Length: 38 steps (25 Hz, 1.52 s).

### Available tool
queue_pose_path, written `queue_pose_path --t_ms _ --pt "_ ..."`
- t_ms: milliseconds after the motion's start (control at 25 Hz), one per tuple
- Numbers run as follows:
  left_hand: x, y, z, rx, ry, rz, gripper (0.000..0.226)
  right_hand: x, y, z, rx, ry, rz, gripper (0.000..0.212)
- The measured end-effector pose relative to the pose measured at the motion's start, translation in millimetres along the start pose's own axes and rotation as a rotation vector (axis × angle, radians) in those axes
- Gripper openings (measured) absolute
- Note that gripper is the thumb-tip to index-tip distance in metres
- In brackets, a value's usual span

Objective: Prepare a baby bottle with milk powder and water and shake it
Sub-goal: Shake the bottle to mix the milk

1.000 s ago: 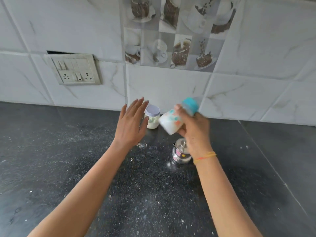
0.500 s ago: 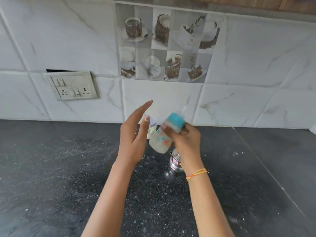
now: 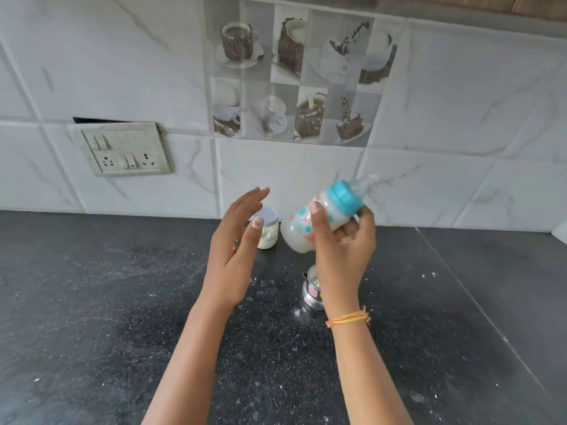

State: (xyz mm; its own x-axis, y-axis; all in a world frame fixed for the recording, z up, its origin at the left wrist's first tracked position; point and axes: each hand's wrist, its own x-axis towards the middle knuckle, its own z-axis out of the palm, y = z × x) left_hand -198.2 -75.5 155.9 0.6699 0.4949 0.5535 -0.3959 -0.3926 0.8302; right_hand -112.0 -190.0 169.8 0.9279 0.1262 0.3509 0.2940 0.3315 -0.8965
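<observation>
Milky white liquid filled the baby bottle [image 3: 302,230], which the right hand [image 3: 342,256] held above the black speckled counter [image 3: 107,302] in the head view. Thumb and fingers were curled round the bottle's body, the thumb lying across its patterned front. The bottle was tilted, its base down to the left and its teal collar [image 3: 345,199] up to the right, with the clear teat [image 3: 365,182] blurred against the white marble-look wall tiles [image 3: 460,102]. An orange thread band [image 3: 348,319] circled the right wrist.

Just left of the bottle and not touching it, the left hand [image 3: 234,250] was raised with its fingers straight and close together, palm turned toward the bottle, holding nothing. Behind that hand a small jar [image 3: 267,230] with a pale lid and whitish contents stood on the counter near the wall. Below the right hand, partly hidden by the wrist, stood a small steel vessel [image 3: 310,294] with a pink label. White specks lay scattered on the counter around it. A switch and socket plate [image 3: 125,150] sat on the wall to the left, and a decorative tile of coffee cups [image 3: 291,75] above.
</observation>
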Motion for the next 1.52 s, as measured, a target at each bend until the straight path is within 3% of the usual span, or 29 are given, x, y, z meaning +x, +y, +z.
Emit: queue_pose_path --t_ms 160,280,440,680,840,1041,1161,1281,1361,1441,1521 --pt "-2 -5 0 -0.049 -0.011 -0.054 0.044 -16 18 4 -0.336 -0.279 0.041 0.053" --pt "-3 -8 4 -0.107 -0.087 -0.150 0.052 -25 21 7 -0.235 -0.250 0.059 0.051" --pt "-7 -17 12 -0.120 -0.125 -0.257 0.047 -29 28 9 -0.373 -0.276 0.027 0.046" --pt "2 -48 15 -0.112 0.001 -0.364 0.039 -5 51 -6 -0.128 -0.524 0.266 0.045" --pt "27 -81 22 -0.076 0.024 -0.421 0.037 39 84 -12 -0.089 -0.498 0.436 0.034" --pt "73 -137 35 -0.104 0.005 -0.489 0.037 111 145 -9 -0.336 -0.328 0.588 0.019" --pt "98 -173 45 -0.080 0.012 -0.531 0.039 157 203 -9 -0.756 -0.286 0.537 0.016" --pt "112 -208 55 -0.089 -0.016 -0.582 0.037 187 254 -10 -1.258 -0.395 0.416 0.041" --pt "115 -225 60 -0.079 -0.047 -0.616 0.044 195 276 -9 -1.482 -0.533 0.443 0.060" --pt "114 -237 63 -0.059 -0.058 -0.641 0.047 197 290 -7 -1.539 -0.633 0.478 0.059" --pt "112 -239 66 -0.035 -0.075 -0.626 0.047 198 291 -3 -1.458 -0.613 0.420 0.047"
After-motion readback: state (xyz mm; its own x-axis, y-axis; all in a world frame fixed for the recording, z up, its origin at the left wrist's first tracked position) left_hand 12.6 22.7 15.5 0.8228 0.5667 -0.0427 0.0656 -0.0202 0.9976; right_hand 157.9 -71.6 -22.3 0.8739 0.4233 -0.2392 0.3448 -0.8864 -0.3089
